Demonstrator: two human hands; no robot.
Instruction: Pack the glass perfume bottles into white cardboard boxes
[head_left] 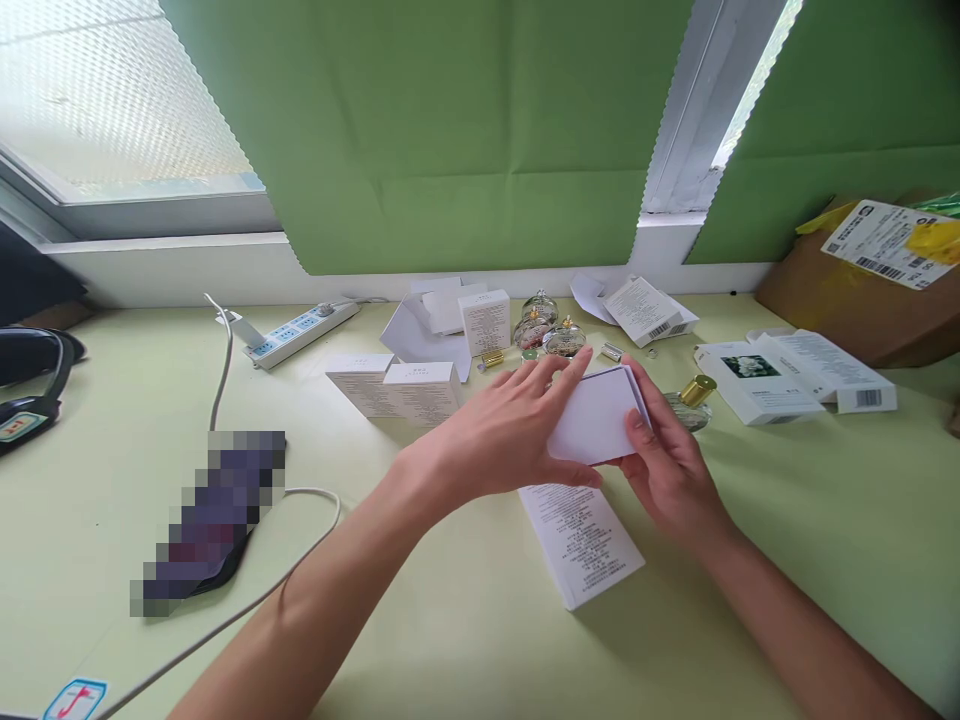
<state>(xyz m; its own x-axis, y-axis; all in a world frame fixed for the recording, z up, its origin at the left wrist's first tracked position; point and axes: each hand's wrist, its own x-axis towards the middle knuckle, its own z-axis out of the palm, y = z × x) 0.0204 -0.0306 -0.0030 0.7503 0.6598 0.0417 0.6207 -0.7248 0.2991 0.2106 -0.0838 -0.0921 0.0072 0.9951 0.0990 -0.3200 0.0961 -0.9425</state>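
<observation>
Head view — white box (pixel 596 420) held over far end of printed carton (pixel 583 545); left hand (pixel 514 425) fingers spread around it, right hand (pixel 667 455) fingers pinching side. Probably light, crushable card — grip edges.

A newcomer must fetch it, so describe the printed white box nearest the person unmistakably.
On the pale green table, find the right hand holding a blank white item, the left hand at its edge. Just nearer the person sits the printed white box. Other printed boxes are farther back; this one alone is on the hands' near side.
</observation>
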